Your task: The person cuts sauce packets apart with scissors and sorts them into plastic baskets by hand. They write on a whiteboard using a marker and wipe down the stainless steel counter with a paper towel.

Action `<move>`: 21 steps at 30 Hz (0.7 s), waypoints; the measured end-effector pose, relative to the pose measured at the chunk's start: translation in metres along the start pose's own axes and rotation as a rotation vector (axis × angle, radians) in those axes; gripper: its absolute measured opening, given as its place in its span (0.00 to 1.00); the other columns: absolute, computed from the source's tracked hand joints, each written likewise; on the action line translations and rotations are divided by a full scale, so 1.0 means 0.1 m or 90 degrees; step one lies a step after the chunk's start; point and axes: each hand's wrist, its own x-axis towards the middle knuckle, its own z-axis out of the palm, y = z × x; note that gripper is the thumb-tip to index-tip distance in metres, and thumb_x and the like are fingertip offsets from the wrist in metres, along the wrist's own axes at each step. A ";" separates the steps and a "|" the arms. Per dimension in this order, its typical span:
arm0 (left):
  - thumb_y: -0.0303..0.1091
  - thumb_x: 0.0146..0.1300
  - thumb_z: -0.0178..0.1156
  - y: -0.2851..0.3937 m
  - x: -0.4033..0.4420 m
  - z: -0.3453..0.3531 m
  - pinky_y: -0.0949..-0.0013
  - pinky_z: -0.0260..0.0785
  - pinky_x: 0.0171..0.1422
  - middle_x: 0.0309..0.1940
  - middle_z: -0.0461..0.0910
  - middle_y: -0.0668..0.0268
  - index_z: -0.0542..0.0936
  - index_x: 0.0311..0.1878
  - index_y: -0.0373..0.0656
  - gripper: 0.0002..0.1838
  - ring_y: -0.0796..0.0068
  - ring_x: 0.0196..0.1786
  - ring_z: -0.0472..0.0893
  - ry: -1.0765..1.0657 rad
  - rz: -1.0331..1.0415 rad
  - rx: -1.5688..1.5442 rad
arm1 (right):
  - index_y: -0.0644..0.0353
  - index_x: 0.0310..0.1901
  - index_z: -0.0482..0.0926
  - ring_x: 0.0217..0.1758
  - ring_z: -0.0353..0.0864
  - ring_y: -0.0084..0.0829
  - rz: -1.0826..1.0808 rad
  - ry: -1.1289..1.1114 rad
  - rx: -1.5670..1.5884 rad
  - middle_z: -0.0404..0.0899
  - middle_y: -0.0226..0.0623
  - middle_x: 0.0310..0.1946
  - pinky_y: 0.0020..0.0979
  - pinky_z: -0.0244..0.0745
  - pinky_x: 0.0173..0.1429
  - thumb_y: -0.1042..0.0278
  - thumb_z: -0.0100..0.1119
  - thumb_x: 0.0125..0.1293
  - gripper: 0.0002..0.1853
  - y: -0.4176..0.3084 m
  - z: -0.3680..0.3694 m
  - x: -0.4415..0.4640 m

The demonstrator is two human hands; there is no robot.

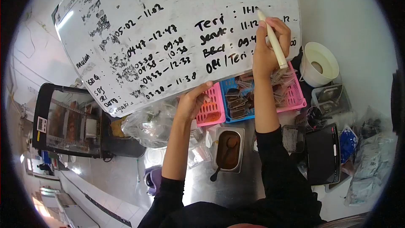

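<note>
A whiteboard (168, 42) covered in black handwritten words and times fills the upper part of the view, tilted. My right hand (272, 44) is closed round a cream-coloured marker (275, 44), its tip at the figures after "Teri" near the top right. My left hand (195, 99) is at the board's lower edge, with a fingertip in front of the edge and the other fingers partly behind it; it grips the board there.
Pink (211, 112) and blue (228, 112) baskets with small packets lie beneath the board. Nearer stands a metal container (241, 143) of brown sauce with a ladle. A white bucket (331, 69) and black tablet (322, 156) are at right, a glass-fronted display case (69, 120) at left.
</note>
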 end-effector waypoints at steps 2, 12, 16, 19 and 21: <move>0.41 0.60 0.59 -0.01 0.02 -0.02 0.75 0.55 0.33 0.14 0.66 0.71 0.71 0.20 0.45 0.16 0.79 0.22 0.64 -0.004 -0.009 -0.003 | 0.64 0.39 0.73 0.43 0.74 0.26 0.009 -0.006 -0.014 0.74 0.38 0.41 0.26 0.74 0.48 0.85 0.59 0.57 0.10 0.02 0.00 0.01; 0.39 0.59 0.60 -0.07 0.09 -0.09 0.76 0.59 0.36 0.14 0.64 0.72 0.69 0.21 0.46 0.15 0.79 0.20 0.63 -0.020 0.009 -0.015 | 0.65 0.38 0.72 0.44 0.74 0.27 0.045 0.052 0.044 0.73 0.38 0.41 0.27 0.74 0.48 0.86 0.58 0.57 0.09 0.11 0.01 -0.09; 0.39 0.59 0.60 -0.09 0.10 -0.11 0.76 0.60 0.35 0.14 0.65 0.72 0.69 0.21 0.45 0.15 0.79 0.20 0.63 -0.033 0.019 -0.003 | 0.65 0.38 0.72 0.47 0.73 0.30 0.045 0.039 -0.053 0.72 0.39 0.42 0.31 0.72 0.51 0.85 0.58 0.57 0.09 0.04 0.02 -0.04; 0.39 0.60 0.59 -0.06 0.09 -0.12 0.77 0.60 0.33 0.15 0.66 0.71 0.71 0.23 0.44 0.13 0.79 0.19 0.64 -0.026 0.009 -0.004 | 0.63 0.37 0.73 0.46 0.72 0.34 -0.063 0.115 -0.162 0.72 0.40 0.41 0.33 0.70 0.49 0.84 0.57 0.57 0.08 0.02 -0.03 -0.05; 0.38 0.59 0.59 -0.03 0.06 -0.10 0.77 0.61 0.32 0.16 0.68 0.70 0.74 0.26 0.42 0.12 0.79 0.19 0.66 -0.012 -0.009 -0.024 | 0.63 0.37 0.73 0.47 0.71 0.36 -0.061 0.124 -0.173 0.71 0.41 0.41 0.36 0.68 0.51 0.83 0.57 0.57 0.07 -0.11 -0.16 -0.08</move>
